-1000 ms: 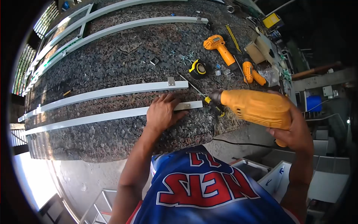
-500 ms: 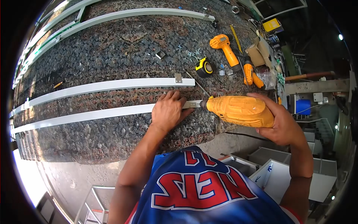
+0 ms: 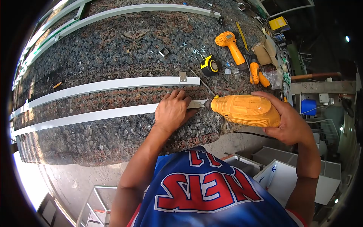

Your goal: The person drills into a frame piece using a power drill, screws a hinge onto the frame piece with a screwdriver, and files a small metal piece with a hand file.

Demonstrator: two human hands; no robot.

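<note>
Fingers (image 3: 174, 95) of our left hand (image 3: 170, 112) close over the near white bar (image 3: 94, 116) on the dark stone bench (image 3: 124, 60), while our right hand (image 3: 290, 125) grips a yellow drill (image 3: 245, 109) at the bar's right end, in what we judge a drilling or screw-driving step. The drill points left, its long axis roughly following the bar's sideways run; next, we reckon, comes steady pressure.

Near bar (image 3: 94, 116) on a worktable (image 3: 102, 143), under the left hand (image 3: 172, 111); drill (image 3: 245, 110) in the right hand (image 3: 286, 122) at the bar's right end; far bar (image 3: 113, 85) behind, tape measure (image 3: 208, 67) behind its right end.
</note>
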